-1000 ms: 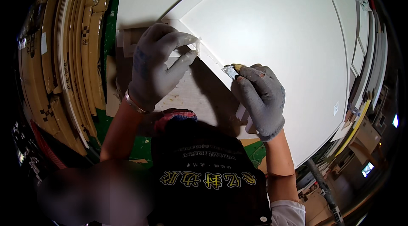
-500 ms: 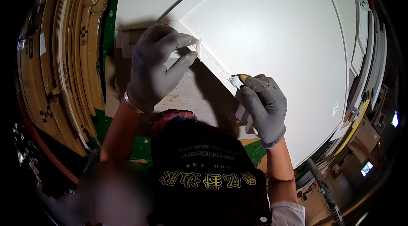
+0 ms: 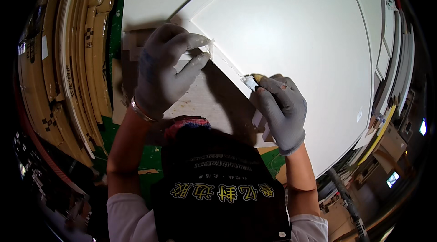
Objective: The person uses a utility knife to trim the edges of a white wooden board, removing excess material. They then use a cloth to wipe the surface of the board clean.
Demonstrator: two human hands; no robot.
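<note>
A: Is there some container here, with things inside?

B: On the left I see stacked cardboard packages, long and flat, standing on edge. They are closed, so what is inside I cannot tell. On the work surface itself there is no box, only the big white panel.

A: And the hands, what do they do?

B: Both hands wear grey gloves and they are apart from each other. The left hand pinches a strip of clear film between thumb and fingers, close to the corner of the panel. The right hand is closed around a small knife; its blade end touches the panel's lower-left edge, just beside the film.

A: Where is the film exactly?

B: It runs along that slanted edge, stretched between the two hands. The upper end is in the left fingers and the lower end reaches the blade.

A: What lies under the edge?

B: A pale board with some stains, mostly in shadow from the hands. Below it is a green floor.

A: Is there room to move?

B: Over the panel yes, its white face is wide and bare toward the right. On the left the packages stand near. On the far right, more white panels lean close together.
</note>
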